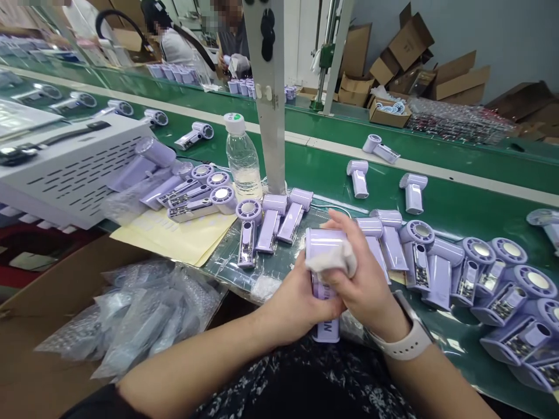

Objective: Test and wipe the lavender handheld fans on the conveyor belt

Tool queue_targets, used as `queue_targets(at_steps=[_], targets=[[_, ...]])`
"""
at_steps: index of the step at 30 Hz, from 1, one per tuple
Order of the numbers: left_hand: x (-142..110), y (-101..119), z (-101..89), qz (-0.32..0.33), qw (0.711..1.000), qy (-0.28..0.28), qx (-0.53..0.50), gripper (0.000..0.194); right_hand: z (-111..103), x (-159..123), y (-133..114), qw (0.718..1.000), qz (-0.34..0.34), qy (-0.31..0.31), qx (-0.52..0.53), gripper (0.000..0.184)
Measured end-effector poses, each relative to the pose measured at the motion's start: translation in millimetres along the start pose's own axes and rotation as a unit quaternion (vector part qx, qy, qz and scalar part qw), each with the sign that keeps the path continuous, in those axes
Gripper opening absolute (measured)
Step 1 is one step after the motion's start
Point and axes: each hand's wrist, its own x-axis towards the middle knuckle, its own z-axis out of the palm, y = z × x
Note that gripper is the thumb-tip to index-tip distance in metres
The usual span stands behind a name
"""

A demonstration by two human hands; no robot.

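A lilac handheld fan [325, 240] is upright in front of my body, its round head at the top and dark lettering on its handle. My left hand [299, 299] is wrapped around the handle. Against the fan's head, my right hand [360, 279] presses a white cloth [334, 261], its fingers closed on it. A pale watch band circles my right wrist. Just beyond my hands, several similar fans [268, 224] lie on the table, some showing silvery fronts. More lilac fans [441, 267] crowd the right side.
A clear plastic bottle [243, 160] stands by a metal post [268, 116]. Left are a white slotted metal box [70, 169] and a carton [26, 308] with bubble-wrapped bags [144, 314]. Fans lie along the green conveyor [314, 166]. Co-workers [174, 43] sit beyond it.
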Motion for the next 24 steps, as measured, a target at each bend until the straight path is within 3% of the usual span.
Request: queue_targets(at_steps=[2,4,7,10,13,19,22,24], targets=[[1,0,-1.1,-0.003,1.000,-0.026,-0.007,0.074,1,-2,1,1.000,-0.020,-0.002,-0.011,0.052],[1,-2,-2.1,-0.017,0.999,-0.047,-0.007,0.069,0,0,3,0.999,-0.022,0.041,-0.021,0.038],[-3,-6,-6.1,-0.015,0.999,-0.038,0.035,0.055,-6,16,8,0.996,0.070,0.048,-0.001,0.034],[-8,-5,-12.5,-0.033,0.995,-0.064,0.067,0.055,-18,37,10,0.982,0.183,0.039,0.039,0.034],[-9,0,-17.3,-0.071,0.994,-0.086,0.023,0.056,-32,48,8,0.973,0.199,0.082,0.087,0.031],[-1,4,-16.4,-0.097,0.989,-0.031,-0.110,0.051,-46,43,28,0.954,0.180,0.209,0.117,0.020],[1,3,-22.2,-0.126,0.979,0.044,-0.156,0.052,-46,30,39,0.966,0.173,0.176,0.071,0.021],[10,0,-36.7,-0.132,0.973,0.079,-0.169,0.047,-48,21,45,0.975,0.174,0.133,0.028,0.022]])
